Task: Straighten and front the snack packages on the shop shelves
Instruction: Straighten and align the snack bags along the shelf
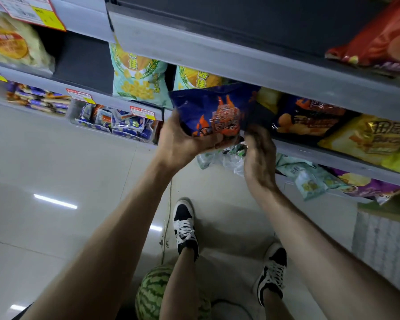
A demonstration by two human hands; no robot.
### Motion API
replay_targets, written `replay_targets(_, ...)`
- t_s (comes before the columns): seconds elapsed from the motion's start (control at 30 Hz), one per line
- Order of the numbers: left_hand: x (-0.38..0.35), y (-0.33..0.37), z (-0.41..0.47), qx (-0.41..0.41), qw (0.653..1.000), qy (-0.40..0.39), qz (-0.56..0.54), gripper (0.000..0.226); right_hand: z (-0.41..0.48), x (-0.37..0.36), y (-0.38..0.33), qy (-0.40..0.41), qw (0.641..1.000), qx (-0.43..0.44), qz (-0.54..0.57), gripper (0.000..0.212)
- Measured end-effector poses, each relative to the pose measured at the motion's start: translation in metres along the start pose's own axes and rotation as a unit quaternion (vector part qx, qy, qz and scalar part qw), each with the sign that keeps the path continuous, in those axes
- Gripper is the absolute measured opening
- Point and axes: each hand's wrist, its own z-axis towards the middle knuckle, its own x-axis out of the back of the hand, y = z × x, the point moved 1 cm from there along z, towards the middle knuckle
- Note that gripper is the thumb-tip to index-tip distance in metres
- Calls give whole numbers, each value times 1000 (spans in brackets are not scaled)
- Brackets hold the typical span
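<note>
While standing close against the grey shelving, a person is holding a blue snack bag (214, 112) printed with orange flames at the front edge of the middle shelf (344, 161). The bag is tilting forward, just under the lip of the upper shelf (240, 58). The left hand (180, 142) is gripping the bag's lower left corner, with the thumb lying on its front and the fingers curling beneath. The right hand (260, 155) is reaching to the bag's lower right corner with its back to the camera. Its fingers are blurred and dark, so whether they are pinching the bag or only touching it cannot be told.

Mint-green bags (136, 77) are standing just behind and to the left of the held bag. A matching blue bag (310, 118) is lying just to its right, with a yellow bag (367, 137) beyond that. A red bag (379, 40) is resting on the upper shelf. Clear bins of small wrapped snacks (116, 123) are sitting lower left, under red-and-yellow price labels (80, 94). Pale green packets (310, 181) are leaning out of the shelf below. On the tiled floor (56, 158), a watermelon (151, 294) is lying beside the person's black-and-white sneakers (185, 227).
</note>
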Motion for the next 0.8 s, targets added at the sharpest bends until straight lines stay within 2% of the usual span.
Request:
replay_targets(0.07,-18,6,15,-20,999,-27,27,85,-4,11,6,-25,1000,6,-1,25)
replay_targets(0.2,-50,22,47,-77,994,-55,51,87,9,26,1,-11,1000,3,0,42)
replay_targets(0.3,-67,22,71,-67,992,-73,74,85,24,30,-3,-4,1000,25,0,39)
replay_targets(0.37,-75,23,80,-60,985,-93,130,83,33,31,-3,4,999,33,-22,38)
replay_targets(0.47,-76,29,81,-58,957,-112,262,89,46,26,5,23,997,25,-66,49)
replay_targets(0.5,-75,32,77,-59,945,-105,304,89,49,24,6,33,996,18,-75,55)
replay_targets(0.57,-72,34,66,-67,932,-33,355,70,53,19,8,48,995,-1,-91,65)
replay_targets(0.63,-70,32,46,-80,934,81,339,46,55,15,9,50,993,-21,-102,67)
replay_targets(0.67,-70,28,37,-88,937,124,316,43,56,13,9,50,993,-32,-104,66)
replay_targets(0.73,-73,16,23,-74,949,150,267,50,57,11,10,62,992,-49,-97,63)
replay_targets(0.8,-80,1,19,-38,961,124,243,64,56,10,11,77,991,-49,-94,60)
